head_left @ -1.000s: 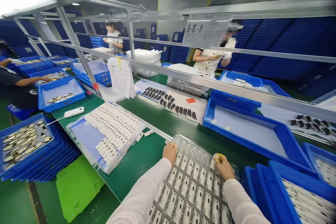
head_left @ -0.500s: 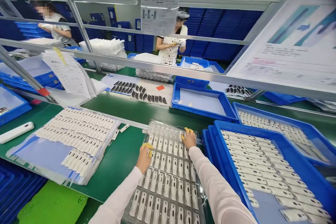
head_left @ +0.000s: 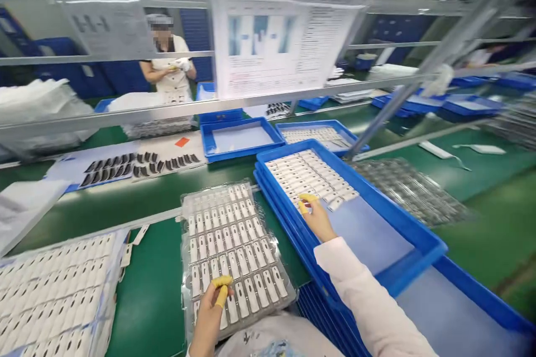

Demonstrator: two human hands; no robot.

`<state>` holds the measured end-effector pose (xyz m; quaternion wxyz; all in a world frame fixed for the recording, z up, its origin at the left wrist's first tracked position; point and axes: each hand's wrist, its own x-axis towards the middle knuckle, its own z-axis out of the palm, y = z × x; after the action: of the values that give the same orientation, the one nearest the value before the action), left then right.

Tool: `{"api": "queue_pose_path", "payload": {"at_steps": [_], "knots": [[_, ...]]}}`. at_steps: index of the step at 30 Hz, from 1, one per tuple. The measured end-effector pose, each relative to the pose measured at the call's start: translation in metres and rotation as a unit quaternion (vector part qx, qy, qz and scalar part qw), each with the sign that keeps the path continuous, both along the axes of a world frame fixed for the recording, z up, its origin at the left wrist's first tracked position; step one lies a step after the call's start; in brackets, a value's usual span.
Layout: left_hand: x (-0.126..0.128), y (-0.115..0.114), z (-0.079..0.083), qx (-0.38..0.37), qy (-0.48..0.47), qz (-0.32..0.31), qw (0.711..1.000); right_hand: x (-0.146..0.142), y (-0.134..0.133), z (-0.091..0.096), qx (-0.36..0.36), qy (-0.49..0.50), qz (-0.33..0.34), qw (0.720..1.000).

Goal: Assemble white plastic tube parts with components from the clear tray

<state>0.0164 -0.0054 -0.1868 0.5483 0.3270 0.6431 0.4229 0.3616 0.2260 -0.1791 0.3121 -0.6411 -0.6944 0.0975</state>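
A clear plastic blister tray [head_left: 228, 245] filled with rows of small white parts lies on the green belt in front of me. My left hand [head_left: 211, 309], with yellow finger cots, rests on the tray's near edge, fingers curled on it. My right hand [head_left: 316, 216] reaches into a blue bin [head_left: 402, 217] to the right, its yellow-tipped fingers pinched at the near end of the rows of white parts [head_left: 310, 175] lying there. Whether a part is between the fingers I cannot make out.
More blue bins [head_left: 238, 136] stand behind. A sheet with dark parts [head_left: 138, 163] lies at the back left, white parts on a sheet [head_left: 50, 290] at the near left, empty clear trays [head_left: 408, 189] to the right. A metal rail with hanging papers [head_left: 276, 44] crosses overhead. A person [head_left: 170, 67] works opposite.
My view has swung right. My right hand left the tray's far edge and went into the blue bin. My left hand slid back to the tray's near edge.
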Motion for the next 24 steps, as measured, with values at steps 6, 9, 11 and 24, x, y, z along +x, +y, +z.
{"api": "queue_pose_path", "payload": {"at_steps": [6,9,11,24], "knots": [[0.024,0.003,0.025,-0.078,-0.032,-0.052,0.995,0.102,0.018,-0.003,-0.084,-0.07,-0.223,0.969],[0.035,0.011,0.041,-0.055,-0.01,-0.063,0.996,0.111,0.024,-0.013,-0.121,-0.09,-0.254,0.955],[0.042,0.015,0.048,-0.03,0.001,-0.049,0.998,0.111,0.026,-0.018,-0.136,-0.097,-0.266,0.949],[0.062,0.029,0.064,-0.037,0.017,-0.129,0.991,0.107,0.049,-0.017,-0.179,-0.098,-0.296,0.933]]}}
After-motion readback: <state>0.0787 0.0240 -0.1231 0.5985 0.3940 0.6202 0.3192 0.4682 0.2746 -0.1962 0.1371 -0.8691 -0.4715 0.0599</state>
